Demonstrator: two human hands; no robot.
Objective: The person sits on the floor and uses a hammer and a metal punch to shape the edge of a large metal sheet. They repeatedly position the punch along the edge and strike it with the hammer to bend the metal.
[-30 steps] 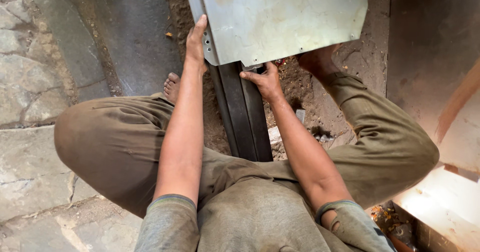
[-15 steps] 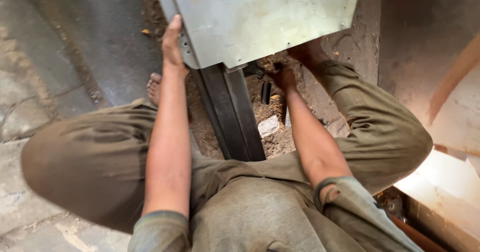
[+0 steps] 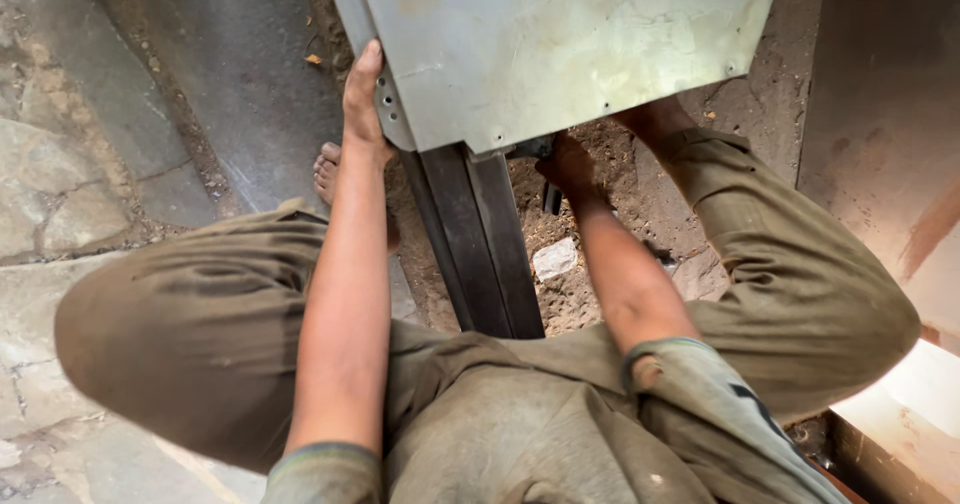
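Note:
A pale grey metal sheet (image 3: 560, 44) with small holes along its edges lies across a dark metal beam (image 3: 480, 244) that runs toward me between my knees. My left hand (image 3: 362, 99) lies along the sheet's left edge, fingers stretched forward and gripping it. My right hand (image 3: 568, 169) reaches under the sheet's near edge just right of the beam. Its fingers are hidden beneath the sheet. A small dark object (image 3: 550, 199) hangs just below that hand, and I cannot tell whether the hand holds it.
I crouch over dirt ground with a bare foot (image 3: 328, 172) left of the beam. A small white stone (image 3: 555, 259) lies in the dirt. Grey stone paving (image 3: 70, 164) spreads to the left. A reddish wall (image 3: 890, 164) rises at the right.
My right hand left the top of the dark beam and moved right, under the sheet's near edge. My left hand stayed on the sheet's left edge.

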